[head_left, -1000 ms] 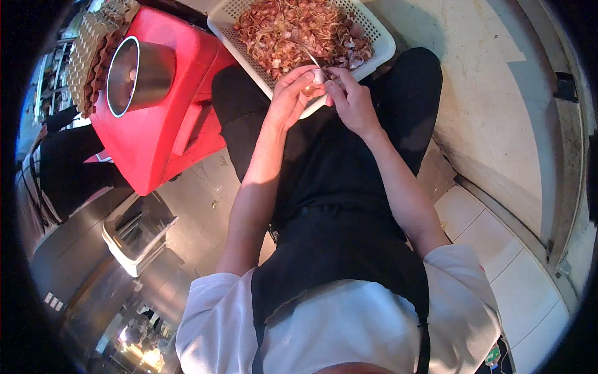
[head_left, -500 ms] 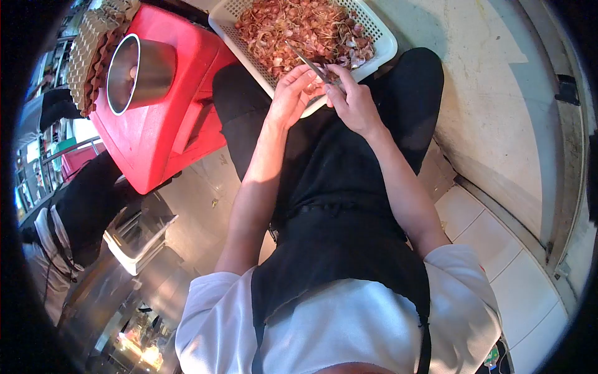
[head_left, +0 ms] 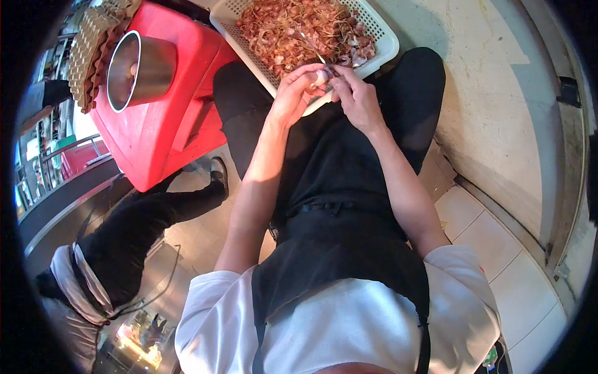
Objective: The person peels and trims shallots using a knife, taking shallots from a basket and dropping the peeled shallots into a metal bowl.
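My left hand (head_left: 294, 95) grips a pale, purplish shallot (head_left: 321, 77) between thumb and fingers. Close on its right, my right hand (head_left: 355, 98) is closed around a knife (head_left: 321, 56), whose blade points up and away past the shallot; its handle is hidden in the fingers. Both hands meet over the near edge of a white perforated basket (head_left: 385, 37), which sits at my knees. Inside it lies a heap of small reddish-brown shallots (head_left: 293, 31) with loose skins and dry roots.
To the left, a steel pot (head_left: 152, 71) stands on a red plastic box (head_left: 199, 50), with egg trays (head_left: 93, 59) behind it. Another person's dark-trousered leg (head_left: 162, 215) is on the floor at left. A pale wall (head_left: 492, 112) rises on the right.
The knife has turned so less of its blade shows, and the shallot is more visible. At left, the other person has stepped forward, their leg now reaching below the red box.
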The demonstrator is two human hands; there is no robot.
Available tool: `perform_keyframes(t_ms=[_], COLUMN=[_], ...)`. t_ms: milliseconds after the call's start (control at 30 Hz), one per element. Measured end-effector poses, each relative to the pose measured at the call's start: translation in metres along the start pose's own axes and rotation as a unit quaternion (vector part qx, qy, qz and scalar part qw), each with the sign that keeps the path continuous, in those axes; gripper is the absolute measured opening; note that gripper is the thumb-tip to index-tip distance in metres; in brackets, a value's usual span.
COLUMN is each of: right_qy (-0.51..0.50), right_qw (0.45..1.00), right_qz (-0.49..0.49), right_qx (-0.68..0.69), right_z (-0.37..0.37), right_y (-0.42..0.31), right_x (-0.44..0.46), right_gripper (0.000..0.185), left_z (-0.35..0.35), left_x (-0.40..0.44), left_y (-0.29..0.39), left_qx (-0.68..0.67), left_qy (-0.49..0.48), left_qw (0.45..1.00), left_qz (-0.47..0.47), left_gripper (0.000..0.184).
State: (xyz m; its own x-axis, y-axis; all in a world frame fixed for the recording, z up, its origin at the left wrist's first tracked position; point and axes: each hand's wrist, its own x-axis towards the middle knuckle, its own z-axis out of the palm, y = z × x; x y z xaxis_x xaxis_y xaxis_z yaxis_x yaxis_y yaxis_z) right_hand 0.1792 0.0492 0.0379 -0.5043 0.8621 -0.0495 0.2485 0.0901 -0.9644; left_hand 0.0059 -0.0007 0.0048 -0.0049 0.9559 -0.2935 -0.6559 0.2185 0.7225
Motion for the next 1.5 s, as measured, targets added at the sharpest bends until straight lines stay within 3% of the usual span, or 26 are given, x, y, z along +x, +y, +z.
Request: perform_keyframes(t_ms=[167, 267, 600, 800, 1000, 1200, 1300, 1500], right_qy=[-0.017, -0.041, -0.013, -0.001, -0.01, -0.017, -0.025, -0.047], right_qw=[0.999, 0.999, 1.0, 0.997, 1.0, 0.999, 0.996, 0.997], right_qz=[0.051, 0.021, 0.014, 0.047, -0.01, -0.006, 0.056, 0.02], right_qx=[0.001, 0.02, 0.023, 0.053, 0.015, 0.032, 0.059, 0.057], right_z=[-0.009, -0.003, 0.001, -0.007, 0.003, -0.001, -0.005, -0.006], right_y=[-0.008, -0.007, -0.003, -0.009, -0.01, 0.0, -0.005, -0.015], right_x=[0.0, -0.003, 0.0, 0.0, -0.002, 0.002, 0.001, -0.002], right_gripper=[0.036, 0.04, 0.029, 0.032, 0.031, 0.029, 0.033, 0.035], left_z=[0.005, 0.012, 0.004, 0.007, 0.008, 0.008, 0.008, 0.008], left_x=[-0.001, -0.001, 0.0, -0.001, 0.0, -0.001, -0.002, -0.001], left_y=[0.0, 0.002, -0.001, 0.0, 0.0, 0.0, 0.002, 0.001], left_qx=[-0.025, -0.033, -0.037, -0.034, -0.043, -0.039, -0.011, -0.047], left_qy=[0.017, 0.031, -0.003, 0.018, 0.017, 0.011, 0.007, 0.009], left_qw=[1.0, 0.999, 0.999, 0.999, 0.998, 0.999, 0.999, 0.998], left_qz=[0.008, 0.01, 0.022, 0.026, 0.04, 0.034, 0.029, 0.031], left_gripper=[0.026, 0.024, 0.025, 0.025, 0.024, 0.025, 0.027, 0.026])
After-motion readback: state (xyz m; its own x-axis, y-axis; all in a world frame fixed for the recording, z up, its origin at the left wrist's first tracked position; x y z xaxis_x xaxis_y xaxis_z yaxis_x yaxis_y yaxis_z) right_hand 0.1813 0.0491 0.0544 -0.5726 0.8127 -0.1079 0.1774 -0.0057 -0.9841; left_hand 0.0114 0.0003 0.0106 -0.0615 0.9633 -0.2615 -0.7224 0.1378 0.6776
